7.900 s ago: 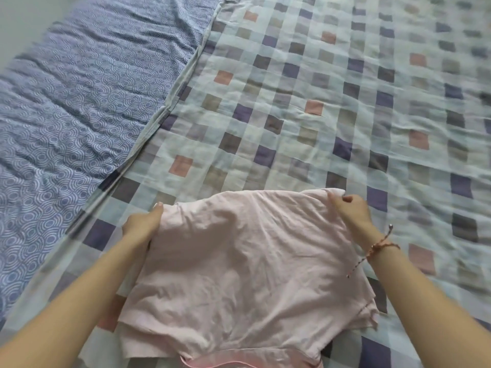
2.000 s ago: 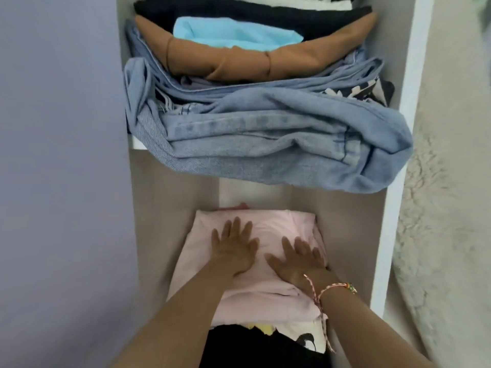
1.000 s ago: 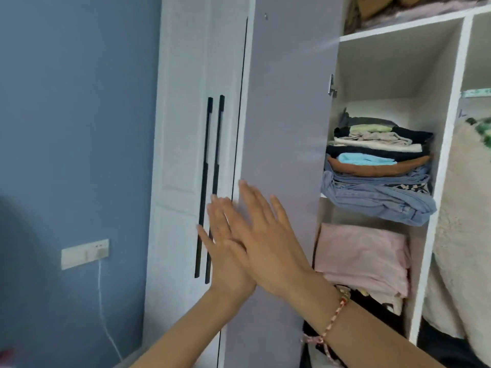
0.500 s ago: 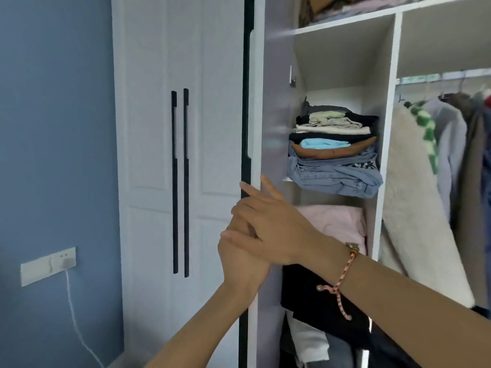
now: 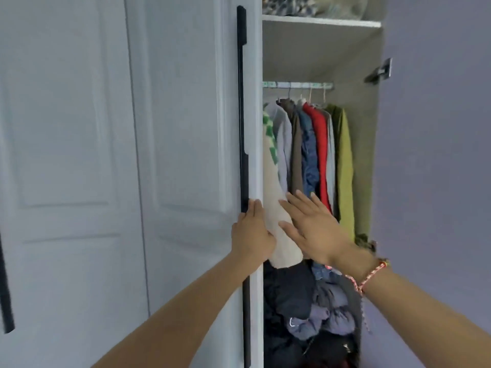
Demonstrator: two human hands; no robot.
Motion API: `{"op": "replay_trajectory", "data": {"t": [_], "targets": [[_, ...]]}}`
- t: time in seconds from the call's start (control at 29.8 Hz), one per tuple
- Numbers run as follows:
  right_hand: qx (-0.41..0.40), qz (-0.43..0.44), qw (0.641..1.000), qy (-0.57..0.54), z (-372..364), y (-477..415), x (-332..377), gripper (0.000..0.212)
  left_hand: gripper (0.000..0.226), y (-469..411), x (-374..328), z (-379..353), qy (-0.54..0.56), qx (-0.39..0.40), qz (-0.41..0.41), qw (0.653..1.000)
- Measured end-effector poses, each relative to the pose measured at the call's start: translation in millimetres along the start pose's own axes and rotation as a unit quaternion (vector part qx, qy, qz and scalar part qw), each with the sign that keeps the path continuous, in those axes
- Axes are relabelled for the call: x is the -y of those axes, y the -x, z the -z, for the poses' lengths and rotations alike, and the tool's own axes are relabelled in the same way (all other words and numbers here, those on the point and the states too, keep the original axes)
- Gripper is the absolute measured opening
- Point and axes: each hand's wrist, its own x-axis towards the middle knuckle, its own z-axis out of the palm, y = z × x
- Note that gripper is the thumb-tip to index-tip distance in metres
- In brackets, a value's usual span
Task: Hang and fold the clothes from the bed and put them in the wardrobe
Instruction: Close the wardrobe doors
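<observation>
Two hands at the wardrobe door [image 5: 186, 155]: my left hand [image 5: 252, 235] lay flat on its free edge, my right hand [image 5: 310, 229] hovered spread and empty. I judged the panel rigid and light, best pushed beside the handle [image 5: 242, 102].

White wardrobe [image 5: 186, 128] stands part open, coloured clothes [image 5: 318, 144] hanging inside.

Left hand [image 5: 252, 235] is flat on the edge of the white door [image 5: 186, 128], fingers straight, right beside the long black handle [image 5: 243, 128]. Right hand [image 5: 310, 227] is further right of the handle, fingers spread, in front of the hanging clothes [image 5: 318, 144]. The rail [image 5: 297, 85] sits right of the handle's upper part. A dark heap of clothes [image 5: 292, 296] is right of its lower end.
</observation>
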Motion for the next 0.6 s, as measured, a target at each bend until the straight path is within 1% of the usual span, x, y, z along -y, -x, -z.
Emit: {"op": "replay_trajectory", "data": {"t": [0.03,0.1,0.13,0.17,0.2,0.24,0.27,0.3,0.34,0.37,0.4,0.47,0.5,0.54,0.6], "targets": [[0.003,-0.062,0.998,-0.005,-2,16,-27,0.082,0.066,-12,-15,-6,-0.031,0.043,0.006,0.999],[0.026,-0.179,0.983,-0.008,-1,44,-75,0.06,0.064,-24,-40,-14,-0.061,0.08,0.0,0.995],[0.012,-0.253,0.967,0.0,9,68,-107,0.06,0.062,-28,-68,-25,-0.045,0.095,-0.026,0.994],[-0.026,-0.331,0.943,0.005,22,88,-133,0.063,0.06,-31,-92,-37,-0.031,0.103,-0.064,0.992],[-0.089,-0.399,0.913,0.004,33,105,-154,0.065,0.058,-31,-110,-46,-0.025,0.106,-0.101,0.989],[-0.159,-0.466,0.87,0.013,48,126,-179,0.067,0.056,-34,-136,-56,-0.017,0.113,-0.139,0.984],[-0.209,-0.523,0.826,0.017,64,147,-205,0.071,0.056,-37,-164,-67,-0.012,0.124,-0.173,0.977],[-0.221,-0.566,0.794,0.004,78,162,-225,0.076,0.057,-38,-187,-76,-0.015,0.138,-0.199,0.97],[-0.207,-0.592,0.778,-0.032,89,170,-238,0.081,0.058,-39,-203,-82,-0.018,0.14,-0.223,0.965],[-0.199,-0.61,0.762,-0.093,92,172,-246,0.084,0.058,-38,-210,-88,-0.024,0.144,-0.238,0.96],[-0.206,-0.625,0.739,-0.147,100,182,-262,0.084,0.058,-40,-230,-100,-0.025,0.145,-0.264,0.953],[-0.204,-0.623,0.707,-0.265,103,176,-269,0.078,0.056,-42,-240,-112,-0.043,0.132,-0.302,0.943],[-0.207,-0.62,0.695,-0.3,102,176,-273,0.077,0.055,-45,-247,-119,-0.041,0.121,-0.322,0.938],[-0.21,-0.614,0.696,-0.308,99,175,-284,0.075,0.054,-50,-255,-129,-0.044,0.111,-0.339,0.933],[-0.233,-0.596,0.691,-0.336,101,166,-285,0.068,0.054,-56,-246,-136,-0.063,0.089,-0.365,0.925]]}}
